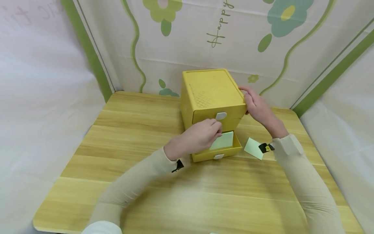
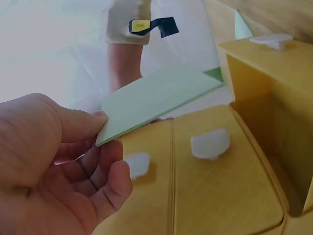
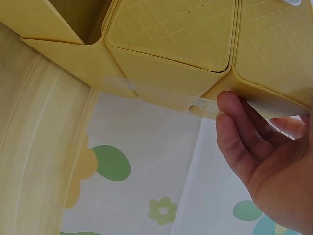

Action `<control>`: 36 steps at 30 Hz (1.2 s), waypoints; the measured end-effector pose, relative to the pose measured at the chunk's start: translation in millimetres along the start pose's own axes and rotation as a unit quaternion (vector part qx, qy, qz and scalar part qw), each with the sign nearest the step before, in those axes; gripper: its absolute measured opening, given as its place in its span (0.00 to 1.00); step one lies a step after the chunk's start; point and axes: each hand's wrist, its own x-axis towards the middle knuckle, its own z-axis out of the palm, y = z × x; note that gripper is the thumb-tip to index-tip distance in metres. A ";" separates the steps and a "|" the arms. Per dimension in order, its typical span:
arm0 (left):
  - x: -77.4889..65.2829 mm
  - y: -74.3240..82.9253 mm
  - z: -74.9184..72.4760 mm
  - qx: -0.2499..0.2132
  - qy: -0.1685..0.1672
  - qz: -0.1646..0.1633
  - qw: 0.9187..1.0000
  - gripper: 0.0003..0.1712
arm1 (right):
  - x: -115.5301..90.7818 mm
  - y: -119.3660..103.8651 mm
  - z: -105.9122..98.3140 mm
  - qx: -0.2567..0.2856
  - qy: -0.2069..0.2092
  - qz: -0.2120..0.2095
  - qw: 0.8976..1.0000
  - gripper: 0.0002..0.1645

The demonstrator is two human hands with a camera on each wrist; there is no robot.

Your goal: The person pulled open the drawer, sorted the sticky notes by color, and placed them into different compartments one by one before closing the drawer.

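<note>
My left hand (image 1: 201, 135) pinches a pale green sticky note pad (image 2: 151, 105) between thumb and fingers. In the head view that pad (image 1: 224, 140) shows just over the pulled-out bottom drawer (image 1: 208, 156) of a yellow drawer cabinet (image 1: 214, 87). The drawer's inside (image 2: 276, 127) appears bare in the left wrist view. Against the cabinet's right side rests my right hand (image 1: 258, 107), with fingers at its top edge. From the right wrist, the same hand (image 3: 264, 142) shows its fingertips touching the yellow side wall. Both upper drawers stand closed, with white handles (image 2: 210, 143).
Another pale green pad (image 1: 253, 148) lies on the wooden table (image 1: 140, 136), right of the open drawer. Behind the cabinet hangs a white cloth (image 1: 187, 48) printed with flowers. A small white edge (image 1: 214, 233) peeks in at the bottom of the head view.
</note>
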 end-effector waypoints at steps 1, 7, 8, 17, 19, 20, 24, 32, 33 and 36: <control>3.2 0.9 2.8 0.003 -0.009 -0.005 1.000 0.08 | -0.3 0.3 0.1 -0.001 -0.001 0.002 1.000 0.34; 21.4 5.1 20.9 0.058 -0.043 -0.018 0.997 0.09 | -1.8 2.3 1.1 -0.002 -0.004 0.007 1.000 0.34; 24.2 6.4 23.7 0.072 -0.045 -0.018 0.996 0.09 | -2.0 2.7 1.3 -0.001 -0.004 0.007 1.000 0.34; 46.8 12.9 41.2 0.166 -0.066 -0.019 0.984 0.11 | -1.0 3.9 1.0 -0.008 0.005 0.005 1.000 0.34; 50.8 11.6 44.5 0.180 -0.071 -0.013 0.981 0.12 | -1.1 3.4 0.9 -0.008 0.003 0.006 1.000 0.34; 52.6 10.8 46.4 0.184 -0.073 -0.011 0.980 0.12 | -1.1 3.3 0.8 -0.006 0.002 0.007 1.000 0.34; 58.5 8.0 55.0 0.214 -0.071 0.001 0.974 0.13 | -0.9 2.9 1.1 -0.002 -0.003 0.007 1.000 0.34; 64.1 9.2 77.5 0.313 -0.014 0.033 0.949 0.14 | -0.1 3.6 1.0 0.002 0.004 -0.003 1.000 0.35; 64.3 9.9 80.0 0.326 -0.001 0.038 0.945 0.14 | -0.2 3.5 0.8 0.002 0.004 -0.003 1.000 0.35; 64.1 10.8 87.0 0.365 0.034 0.050 0.929 0.17 | -0.6 3.6 0.4 0.000 0.006 -0.001 1.000 0.35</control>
